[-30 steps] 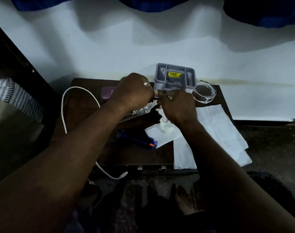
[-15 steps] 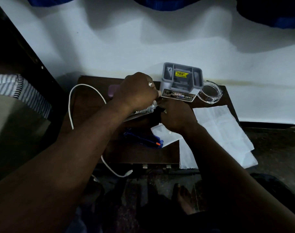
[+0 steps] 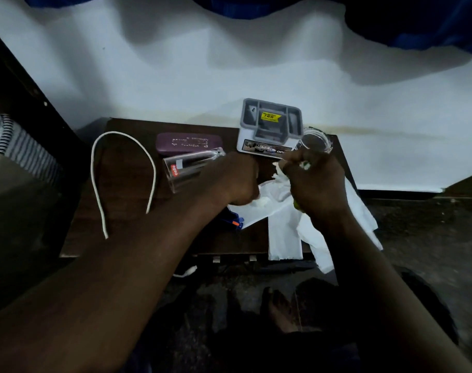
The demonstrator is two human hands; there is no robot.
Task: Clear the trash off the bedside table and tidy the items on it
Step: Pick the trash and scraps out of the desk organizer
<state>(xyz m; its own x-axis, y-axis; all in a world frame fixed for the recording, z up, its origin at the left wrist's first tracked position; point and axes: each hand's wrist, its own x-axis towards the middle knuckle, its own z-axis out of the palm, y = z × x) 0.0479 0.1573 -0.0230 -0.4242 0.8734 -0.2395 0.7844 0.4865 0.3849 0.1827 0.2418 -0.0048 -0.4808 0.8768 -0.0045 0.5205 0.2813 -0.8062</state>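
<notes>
At the near edge of the table, white paper sheets are overhanging beside a blue pen. Further in, the right hand is clenching crumpled trash. The left hand is curling over the sheets, its grasp unclear. Beyond, a tumbler is lying tipped. Advisable: gathering every loose scrap into one fist before lifting, while avoiding the glass dish.

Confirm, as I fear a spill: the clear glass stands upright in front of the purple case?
No: the head view shows the clear glass lying on its side, not upright, in front of the purple case.
</notes>
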